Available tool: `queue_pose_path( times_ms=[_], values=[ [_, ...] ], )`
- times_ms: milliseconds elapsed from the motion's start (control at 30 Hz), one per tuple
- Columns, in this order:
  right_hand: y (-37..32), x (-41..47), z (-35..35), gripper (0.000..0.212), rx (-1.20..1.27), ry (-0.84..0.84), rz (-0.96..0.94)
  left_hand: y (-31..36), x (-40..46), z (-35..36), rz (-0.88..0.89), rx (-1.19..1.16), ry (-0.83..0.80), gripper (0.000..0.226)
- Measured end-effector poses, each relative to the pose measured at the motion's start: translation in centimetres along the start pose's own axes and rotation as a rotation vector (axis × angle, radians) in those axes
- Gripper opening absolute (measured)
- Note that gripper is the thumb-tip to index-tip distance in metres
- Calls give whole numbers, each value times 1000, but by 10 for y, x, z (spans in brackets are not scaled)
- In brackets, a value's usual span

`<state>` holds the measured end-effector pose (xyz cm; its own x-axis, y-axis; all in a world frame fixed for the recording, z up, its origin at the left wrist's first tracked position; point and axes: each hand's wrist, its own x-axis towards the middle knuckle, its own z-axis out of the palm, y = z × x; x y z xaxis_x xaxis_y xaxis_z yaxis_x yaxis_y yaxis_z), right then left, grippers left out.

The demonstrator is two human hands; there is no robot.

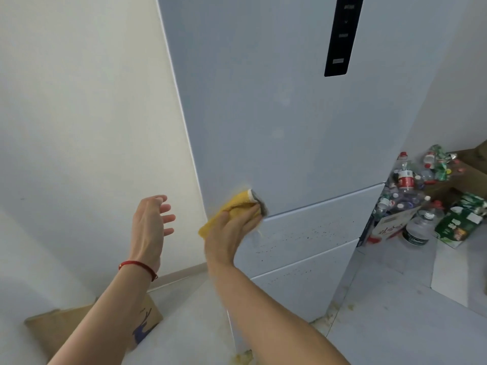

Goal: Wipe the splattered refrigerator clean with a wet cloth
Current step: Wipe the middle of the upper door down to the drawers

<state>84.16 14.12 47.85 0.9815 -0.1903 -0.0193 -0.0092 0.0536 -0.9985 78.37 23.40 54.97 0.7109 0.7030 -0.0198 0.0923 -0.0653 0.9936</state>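
Cloth (238, 206) on steel: from the head view, our right hand (232, 227) presses the yellow cloth flat against the refrigerator (290, 127), right at the seam where the upper door meets the middle drawer, near the left edge. Our fingers (254, 213) lie fairly straight over the cloth, thumb tucked along its lower side, pinning it rather than bunching it. Our left hand (151, 222) hovers well apart beside the wall (79, 114), fingers spread and loose, holding nothing.

Dark specks (311, 233) scatter across the middle drawer and thin out on the lower drawer (295, 275); too many to count. To do this well, we judge we should keep the palm flat, sweep rightward in overlapping passes along the drawer front, and turn to a fresh face of the cloth as it soils.

Counting: one cloth, one refrigerator with three front panels, one dark control strip (342, 35), a heap of plastic bottles (411, 185) to the right, number unclear, and one paper bag (79, 327) on the floor.
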Motion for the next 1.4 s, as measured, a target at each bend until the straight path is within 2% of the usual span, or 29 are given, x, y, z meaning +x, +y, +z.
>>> queue_pose_path(
  times_ms=[133,233,367,467,600,667,767,933,1000,1100,1167,1233,1300,1400],
  values=[
    [-14,61,-52,65,85,281,83,-11,2,-4,2,7,-2,31],
    [-24,69,-53,61,156,327,203,-18,2,-2,-32,13,-12,31],
    [-20,18,-11,55,219,129,340,-17,6,8,-49,-5,-1,32],
    [-21,-14,15,44,427,-63,515,-13,6,28,-66,-18,26,33],
    [-16,9,-10,42,482,-60,626,-12,-1,50,-49,-19,48,31],
    [-12,30,-33,39,479,-18,593,-16,-5,53,-35,-14,27,27],
    [-22,68,-75,24,451,130,555,-24,-9,56,-30,-6,21,26],
    [-42,109,-133,37,433,241,575,-31,-16,58,-55,-12,40,26],
    [-29,106,-120,24,437,196,590,-30,-18,62,-53,-18,61,26],
    [-9,82,-79,41,428,72,657,-28,-19,64,-57,-19,78,26],
    [-9,56,-57,35,409,-43,686,-27,-18,61,-55,-1,85,26],
    [-7,40,-48,31,374,-83,674,-27,-16,57,-51,3,83,27],
    [-7,44,-55,32,307,-43,605,-27,-15,53,-50,2,87,27],
    [-17,70,-79,47,210,160,378,-31,-16,45,-43,-2,91,26]
  ],
)
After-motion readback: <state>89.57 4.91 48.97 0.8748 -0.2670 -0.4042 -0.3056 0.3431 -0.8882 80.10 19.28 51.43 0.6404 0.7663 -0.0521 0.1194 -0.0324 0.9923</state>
